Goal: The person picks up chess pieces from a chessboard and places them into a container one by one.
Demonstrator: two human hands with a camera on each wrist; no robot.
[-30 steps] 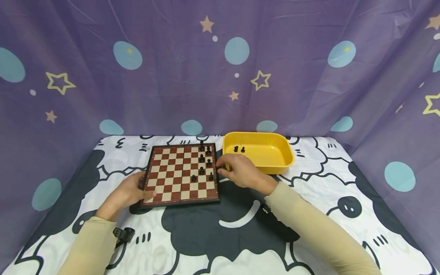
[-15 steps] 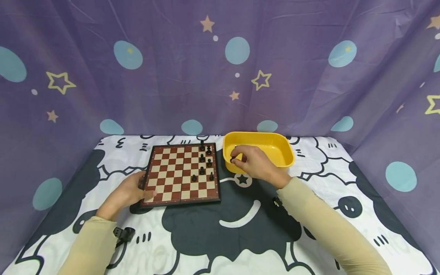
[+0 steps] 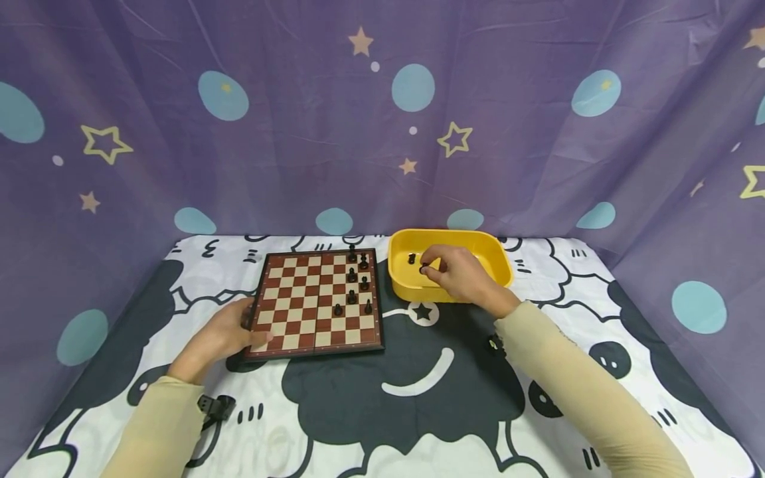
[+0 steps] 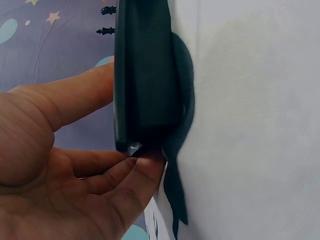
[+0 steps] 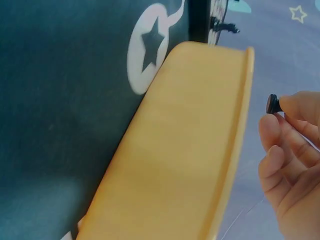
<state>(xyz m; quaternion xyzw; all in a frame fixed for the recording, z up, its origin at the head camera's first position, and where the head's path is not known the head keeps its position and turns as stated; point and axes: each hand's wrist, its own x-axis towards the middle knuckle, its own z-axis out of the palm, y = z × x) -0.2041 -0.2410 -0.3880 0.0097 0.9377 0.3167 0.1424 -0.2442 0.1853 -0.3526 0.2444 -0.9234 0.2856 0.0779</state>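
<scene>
My left hand [image 3: 224,330] grips the near left corner of a folding chessboard [image 3: 287,312], thumb on top and fingers against its side. In the left wrist view the board's dark side [image 4: 150,70] sits between thumb and fingers. My right hand [image 3: 460,273] is over the yellow tub [image 3: 412,293], pinching a small black chess piece [image 5: 272,104] between thumb and fingertips. Its round base shows in the right wrist view; the rest is hidden by the fingers. Several black chess pieces [image 3: 351,297] stand on the board's right half.
Another black chess piece [image 3: 412,257] is inside the tub at its left. The tub stands just right of the board, on a cloth [image 3: 358,405] with a cartoon print. A purple curtain [image 3: 382,192] hangs behind.
My right hand has moved right from the board's right edge to over the yellow tub, carrying the black chess piece. My left hand and the board have stayed put.
</scene>
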